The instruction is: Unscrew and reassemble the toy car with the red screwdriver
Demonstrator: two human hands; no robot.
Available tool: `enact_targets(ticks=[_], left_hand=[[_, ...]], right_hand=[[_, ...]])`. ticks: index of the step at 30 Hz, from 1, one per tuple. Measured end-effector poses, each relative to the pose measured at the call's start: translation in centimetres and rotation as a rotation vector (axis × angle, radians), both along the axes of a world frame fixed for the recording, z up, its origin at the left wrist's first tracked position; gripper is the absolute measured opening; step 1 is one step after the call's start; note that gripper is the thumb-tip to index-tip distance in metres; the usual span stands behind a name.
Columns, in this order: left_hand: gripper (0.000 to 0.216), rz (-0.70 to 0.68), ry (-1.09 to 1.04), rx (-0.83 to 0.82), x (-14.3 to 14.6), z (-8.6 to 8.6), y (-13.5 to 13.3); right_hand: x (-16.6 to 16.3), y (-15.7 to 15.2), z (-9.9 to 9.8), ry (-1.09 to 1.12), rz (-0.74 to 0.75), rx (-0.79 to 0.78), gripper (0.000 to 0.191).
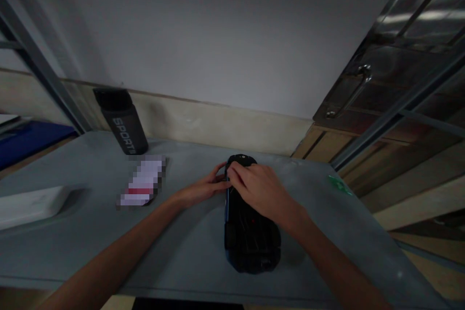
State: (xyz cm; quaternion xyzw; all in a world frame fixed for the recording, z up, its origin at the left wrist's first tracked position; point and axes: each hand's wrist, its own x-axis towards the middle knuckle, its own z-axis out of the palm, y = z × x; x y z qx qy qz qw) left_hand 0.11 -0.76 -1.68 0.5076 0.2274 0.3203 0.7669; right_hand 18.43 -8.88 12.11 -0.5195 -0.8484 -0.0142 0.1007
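A toy car [252,237] with a black underside and a blue side lies wheels up on the grey table. My left hand [205,189] grips it from the left near its far end, thumb and fingers against the side. Over the far half of the underside is my right hand [259,186], its fingers closed in a pinch close to the left edge. Whatever is between those fingertips, if anything, is hidden. A tiny red spot shows on the underside.
A dark bottle [123,123] marked SPORT stands at the back left of the grey table [174,256]. In front of it lies a blurred-out phone-like item [145,181]. A white oblong object [32,206] is far left, a green wrapper [340,185] at the right edge. Metal posts [392,111] flank the table.
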Motion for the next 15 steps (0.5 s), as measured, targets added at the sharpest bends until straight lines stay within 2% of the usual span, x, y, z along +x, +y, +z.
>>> enact_targets(ticks=[5,9,15], left_hand=[[0.078,0.000,0.007,0.057,-0.01,-0.18,0.10],[0.077,0.009,0.029,0.047,0.00,-0.01,-0.02],[0.076,-0.006,0.035,0.066,-0.01,0.02,0.00]], right_hand=[[0.11,0.48,-0.59,0.100,0.099,0.025,0.018],[0.10,0.69,-0.92,0.071,0.064,0.021,0.023],[0.34,0.76,-0.88,0.152,0.157,0.035,0.017]])
